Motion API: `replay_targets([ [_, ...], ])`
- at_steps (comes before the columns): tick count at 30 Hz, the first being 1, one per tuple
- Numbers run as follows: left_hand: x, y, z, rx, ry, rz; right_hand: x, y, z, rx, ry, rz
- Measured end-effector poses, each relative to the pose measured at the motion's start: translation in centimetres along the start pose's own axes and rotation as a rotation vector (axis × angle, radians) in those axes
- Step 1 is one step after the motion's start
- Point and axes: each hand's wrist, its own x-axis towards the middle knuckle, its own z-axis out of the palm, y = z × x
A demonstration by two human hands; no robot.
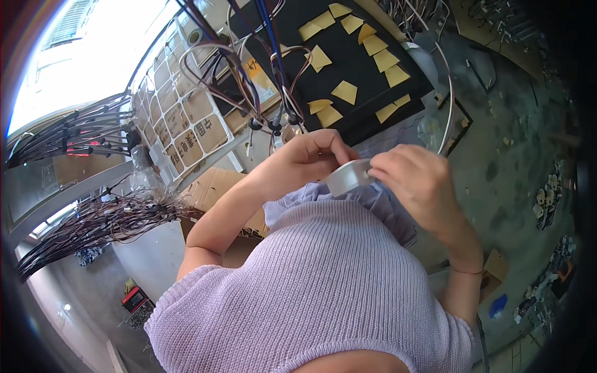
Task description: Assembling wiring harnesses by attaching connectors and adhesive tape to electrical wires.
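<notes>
In front of my waist, a small whitish-grey piece (pixel 349 178) with a smooth, rounded side sits between my two hands; it resembles a roll of tape, but its exact kind cannot be made out. My right hand (pixel 418 183) pinches its right edge between thumb and fingertips. Curled fingers and thumb of my left hand (pixel 314 155) close at its upper left edge, where the fingertips partly hide the contact. Just beyond my left hand, brown, white and blue wires (pixel 249 93) hang down in loops, with black fittings (pixel 275 127) near their lower ends.
A black board (pixel 367 62) with several yellow paper pieces lies ahead. Left of it stands a white grid rack (pixel 186 124) with brown cardboard. Dark wire bundles (pixel 93 227) stretch out at the left. A cardboard box (pixel 214 186) sits beside my left forearm. Grey floor (pixel 504 161) spreads rightward.
</notes>
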Motion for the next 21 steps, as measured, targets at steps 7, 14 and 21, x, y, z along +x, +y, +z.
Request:
replay_targets([
  [7,1.4,-1.2,0.5,-0.089,0.127,-0.042,-0.7,0.4,1.3,0.002,0.145,-0.048],
  [14,2.4,-0.6,3.1,0.161,0.247,0.128,0.9,-0.2,1.0,0.102,0.091,0.125],
  [21,2.4,1.4,1.7,0.834,0.499,0.437,-0.9,3.2,-4.5,-0.061,0.135,0.338],
])
